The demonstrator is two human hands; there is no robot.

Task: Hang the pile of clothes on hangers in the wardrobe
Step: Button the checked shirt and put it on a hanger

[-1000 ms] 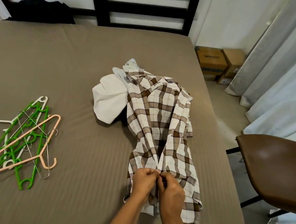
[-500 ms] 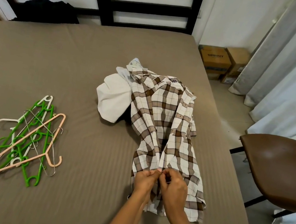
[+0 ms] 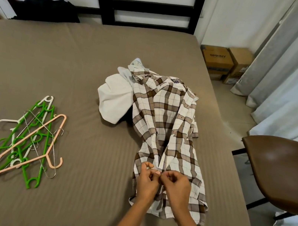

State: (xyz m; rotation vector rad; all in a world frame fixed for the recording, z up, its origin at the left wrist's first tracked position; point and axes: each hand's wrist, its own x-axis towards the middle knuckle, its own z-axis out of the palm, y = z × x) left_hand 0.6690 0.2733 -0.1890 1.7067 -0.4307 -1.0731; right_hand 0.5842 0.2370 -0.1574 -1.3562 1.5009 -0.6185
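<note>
Pinching the plaid shirt (image 3: 165,115) front with fingers (image 3: 171,175) of left hand (image 3: 148,182) and right hand (image 3: 177,187), barely starting, leaving hangers (image 3: 26,142) at left untouched and pile (image 3: 115,99) unhung.

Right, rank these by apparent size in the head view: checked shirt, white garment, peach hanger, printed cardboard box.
1. checked shirt
2. peach hanger, by outline only; it is a thin frame
3. white garment, partly under the shirt
4. printed cardboard box; it sits farther off, so its rank is unsure
</note>
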